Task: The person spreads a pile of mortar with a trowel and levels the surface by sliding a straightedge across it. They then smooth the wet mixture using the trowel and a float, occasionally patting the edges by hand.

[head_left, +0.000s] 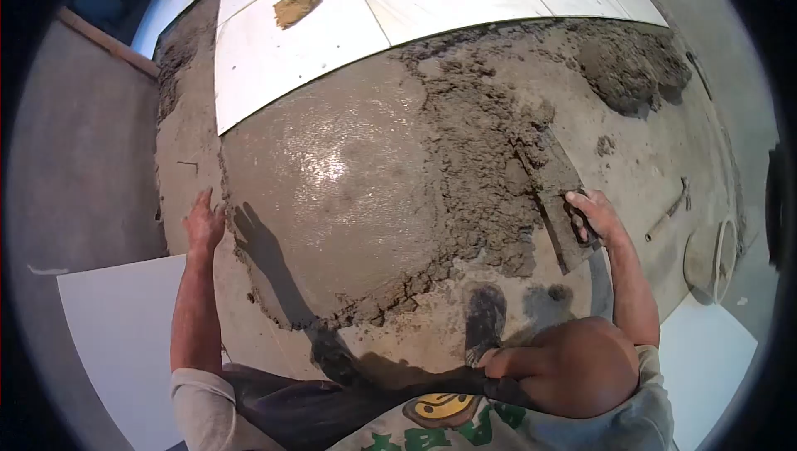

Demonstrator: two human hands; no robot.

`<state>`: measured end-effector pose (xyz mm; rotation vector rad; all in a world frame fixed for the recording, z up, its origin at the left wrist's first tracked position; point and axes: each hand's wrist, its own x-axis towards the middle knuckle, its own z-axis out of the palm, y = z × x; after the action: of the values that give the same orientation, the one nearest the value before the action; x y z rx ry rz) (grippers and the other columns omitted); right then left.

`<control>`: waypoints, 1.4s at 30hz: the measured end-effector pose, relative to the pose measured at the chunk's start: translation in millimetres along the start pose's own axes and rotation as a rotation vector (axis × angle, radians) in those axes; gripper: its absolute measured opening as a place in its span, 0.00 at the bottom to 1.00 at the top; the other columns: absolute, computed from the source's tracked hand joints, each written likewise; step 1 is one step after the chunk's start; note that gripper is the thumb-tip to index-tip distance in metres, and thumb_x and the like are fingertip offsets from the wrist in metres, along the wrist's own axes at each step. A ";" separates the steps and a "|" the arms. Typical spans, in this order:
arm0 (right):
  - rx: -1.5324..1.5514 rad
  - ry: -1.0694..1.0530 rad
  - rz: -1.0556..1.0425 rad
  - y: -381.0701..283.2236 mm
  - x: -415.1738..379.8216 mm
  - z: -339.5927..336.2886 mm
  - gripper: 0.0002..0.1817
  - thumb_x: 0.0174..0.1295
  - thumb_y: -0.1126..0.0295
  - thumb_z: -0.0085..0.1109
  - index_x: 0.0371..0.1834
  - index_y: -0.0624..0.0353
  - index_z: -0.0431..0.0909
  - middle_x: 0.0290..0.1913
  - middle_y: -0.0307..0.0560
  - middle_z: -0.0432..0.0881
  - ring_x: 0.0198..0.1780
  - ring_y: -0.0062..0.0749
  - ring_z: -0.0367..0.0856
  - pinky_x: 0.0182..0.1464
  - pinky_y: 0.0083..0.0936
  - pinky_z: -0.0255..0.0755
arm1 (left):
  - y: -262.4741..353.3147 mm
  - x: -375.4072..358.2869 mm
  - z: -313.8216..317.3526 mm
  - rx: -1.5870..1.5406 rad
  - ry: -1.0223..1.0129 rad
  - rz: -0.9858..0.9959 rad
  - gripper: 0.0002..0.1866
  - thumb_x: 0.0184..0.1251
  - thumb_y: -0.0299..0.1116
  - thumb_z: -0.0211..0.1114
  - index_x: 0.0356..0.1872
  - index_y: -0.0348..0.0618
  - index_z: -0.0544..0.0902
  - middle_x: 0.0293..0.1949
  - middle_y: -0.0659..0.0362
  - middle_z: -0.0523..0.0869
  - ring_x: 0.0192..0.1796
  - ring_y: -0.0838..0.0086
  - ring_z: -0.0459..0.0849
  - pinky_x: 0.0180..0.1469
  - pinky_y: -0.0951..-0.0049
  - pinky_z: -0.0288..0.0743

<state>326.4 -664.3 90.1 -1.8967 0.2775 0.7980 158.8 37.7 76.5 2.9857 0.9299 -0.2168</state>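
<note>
mortar (349,194) is lying wet and shiny in a big smooth patch on the floor (91,160), and it is filling the middle of the view. rough mortar (481,160) is sitting in lumps along the right side of the smooth patch. a trowel (554,198) is lying flat at the edge of those lumps, coated in grey mud. the right hand (591,217) is gripping the trowel at its near end, with the fingers curled tight around the handle. the left hand (204,223) is pressing down on the floor just beside the left edge of the wet patch, with its fingers spread open and flat. a shoe (484,320) caked in mud is standing at the near edge of the mortar, and a bent knee (573,368) is showing just below it. white tiles (398,11) are lying past the far edge of the mortar, touching it. a small brown clump (299,5) is sitting on one of them. a heap (631,69) of dark mortar is sitting at the far right. a thin rod (668,210) is lying on the floor to the right of the trowel. one loose tile (116,335) is lying near the left arm.
</note>
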 end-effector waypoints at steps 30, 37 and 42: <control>-1.288 0.467 -0.873 -158.1 142.6 194.4 0.19 0.65 0.53 0.56 0.41 0.58 0.71 0.33 0.54 0.82 0.36 0.48 0.85 0.33 0.40 0.79 | 9.0 -52.1 1.8 -1.037 0.078 -0.177 0.27 0.69 0.34 0.57 0.68 0.35 0.68 0.65 0.40 0.72 0.68 0.56 0.70 0.68 0.63 0.63; -0.627 0.296 -0.349 -151.8 95.1 196.5 0.23 0.68 0.51 0.53 0.45 0.65 0.72 0.27 0.50 0.77 0.25 0.38 0.80 0.25 0.34 0.75 | 5.5 -66.6 3.6 -1.069 -0.012 -0.181 0.27 0.70 0.35 0.57 0.67 0.33 0.68 0.64 0.43 0.73 0.69 0.58 0.70 0.70 0.63 0.60; 0.014 0.041 -0.051 -132.4 77.4 231.6 0.22 0.70 0.48 0.49 0.39 0.60 0.70 0.21 0.39 0.72 0.15 0.22 0.72 0.18 0.26 0.67 | -6.5 -68.8 15.9 -1.062 -0.028 -0.119 0.27 0.70 0.35 0.57 0.67 0.33 0.68 0.65 0.44 0.73 0.69 0.59 0.69 0.70 0.63 0.60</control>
<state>359.6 -389.0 75.0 -1.9016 0.2588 0.7221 97.0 3.4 70.2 1.9476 0.8376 0.1897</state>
